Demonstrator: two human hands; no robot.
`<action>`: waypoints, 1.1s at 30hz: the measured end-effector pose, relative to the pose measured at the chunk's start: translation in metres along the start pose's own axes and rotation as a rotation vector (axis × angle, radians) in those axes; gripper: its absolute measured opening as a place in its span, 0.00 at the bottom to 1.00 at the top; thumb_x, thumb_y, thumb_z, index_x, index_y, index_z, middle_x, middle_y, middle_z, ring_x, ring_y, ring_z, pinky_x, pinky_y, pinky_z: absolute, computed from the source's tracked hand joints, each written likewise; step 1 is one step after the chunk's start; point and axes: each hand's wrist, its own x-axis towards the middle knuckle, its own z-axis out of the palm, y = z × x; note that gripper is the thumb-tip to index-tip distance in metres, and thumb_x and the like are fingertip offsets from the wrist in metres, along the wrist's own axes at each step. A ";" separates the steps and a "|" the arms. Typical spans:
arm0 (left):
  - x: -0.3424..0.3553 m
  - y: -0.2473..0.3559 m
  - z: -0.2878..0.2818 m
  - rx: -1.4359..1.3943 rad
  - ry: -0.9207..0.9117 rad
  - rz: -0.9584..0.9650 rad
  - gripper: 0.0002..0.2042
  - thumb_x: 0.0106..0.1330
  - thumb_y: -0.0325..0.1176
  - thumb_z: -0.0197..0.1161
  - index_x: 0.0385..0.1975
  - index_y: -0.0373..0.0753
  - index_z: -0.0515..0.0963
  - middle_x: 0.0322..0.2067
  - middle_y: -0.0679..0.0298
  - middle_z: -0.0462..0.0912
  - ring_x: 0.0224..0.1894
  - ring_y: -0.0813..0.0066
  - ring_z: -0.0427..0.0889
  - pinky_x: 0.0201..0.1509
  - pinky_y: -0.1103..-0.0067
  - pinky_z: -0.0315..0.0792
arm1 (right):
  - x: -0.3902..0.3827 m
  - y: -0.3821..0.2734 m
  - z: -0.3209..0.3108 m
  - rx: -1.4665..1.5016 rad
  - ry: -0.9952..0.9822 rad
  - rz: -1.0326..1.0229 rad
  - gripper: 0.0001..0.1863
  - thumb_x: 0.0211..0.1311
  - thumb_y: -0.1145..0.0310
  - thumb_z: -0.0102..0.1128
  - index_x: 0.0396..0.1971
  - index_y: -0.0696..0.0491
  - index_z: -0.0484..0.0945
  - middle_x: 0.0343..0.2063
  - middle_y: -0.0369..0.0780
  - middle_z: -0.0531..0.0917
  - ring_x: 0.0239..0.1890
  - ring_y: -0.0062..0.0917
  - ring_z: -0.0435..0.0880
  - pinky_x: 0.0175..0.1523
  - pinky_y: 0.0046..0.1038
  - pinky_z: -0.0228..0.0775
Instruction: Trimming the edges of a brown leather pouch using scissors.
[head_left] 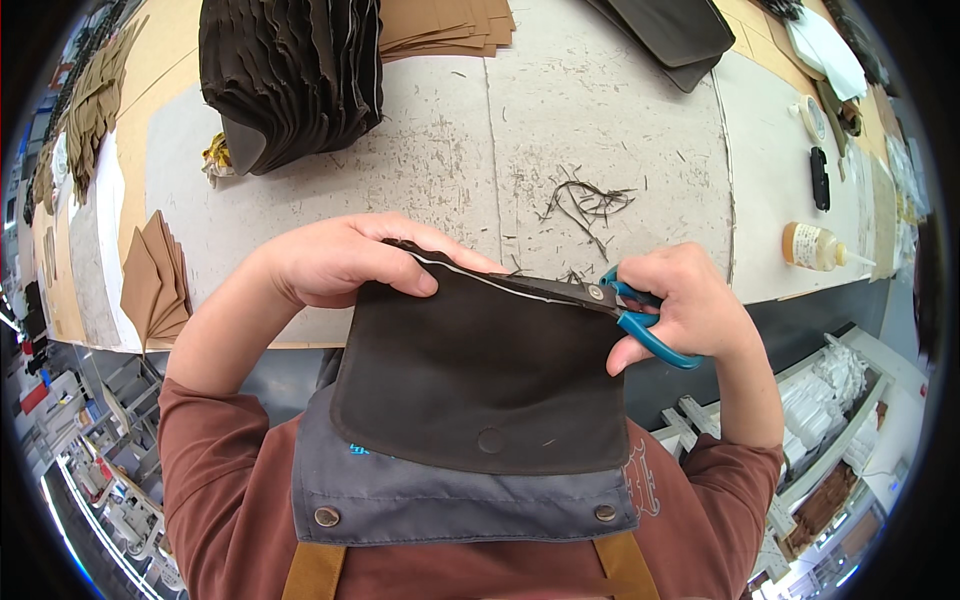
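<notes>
A dark brown leather flap with rounded lower corners and a faint round mark lies against my apron, its upper edge towards the table. My left hand pinches that edge near its left end, thumb on top. In my right hand is a pair of scissors with teal handles, the fingers through the loops. The blades lie along the flap's upper edge, beside a pale strip showing there. Exactly how far the blades are apart cannot be made out. Dark trimmings are scattered on the table just beyond.
A tall stack of dark leather pieces stands at the far left, with tan sheets beside it. More dark pieces lie at the far right. Tan pieces rest at the left edge. A glue bottle lies at right, near a tape roll.
</notes>
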 end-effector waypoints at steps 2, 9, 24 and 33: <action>0.000 0.000 -0.001 0.008 0.000 0.008 0.23 0.54 0.19 0.52 0.53 0.22 0.70 0.54 0.47 0.73 0.57 0.63 0.73 0.62 0.73 0.63 | 0.000 -0.001 0.000 0.005 0.003 0.003 0.36 0.29 0.36 0.73 0.13 0.53 0.64 0.10 0.38 0.65 0.14 0.35 0.67 0.20 0.28 0.57; 0.002 -0.006 -0.006 -0.011 -0.021 0.007 0.21 0.58 0.21 0.52 0.54 0.25 0.70 0.54 0.51 0.74 0.56 0.67 0.73 0.61 0.76 0.64 | 0.008 -0.009 0.000 -0.124 0.060 -0.017 0.37 0.26 0.34 0.72 0.15 0.54 0.64 0.12 0.37 0.66 0.17 0.35 0.69 0.22 0.30 0.59; 0.002 -0.003 -0.004 -0.055 0.022 -0.035 0.20 0.62 0.25 0.53 0.53 0.22 0.69 0.53 0.49 0.74 0.55 0.66 0.74 0.61 0.74 0.65 | 0.018 -0.011 -0.009 -0.139 -0.033 0.001 0.36 0.29 0.33 0.70 0.14 0.54 0.67 0.11 0.40 0.70 0.18 0.40 0.73 0.23 0.32 0.61; 0.004 -0.005 -0.008 -0.078 -0.021 -0.022 0.18 0.64 0.26 0.53 0.54 0.29 0.72 0.52 0.56 0.76 0.53 0.72 0.74 0.59 0.78 0.67 | 0.014 -0.006 -0.002 -0.041 -0.039 0.025 0.36 0.29 0.35 0.72 0.13 0.55 0.67 0.10 0.40 0.69 0.16 0.39 0.72 0.22 0.31 0.60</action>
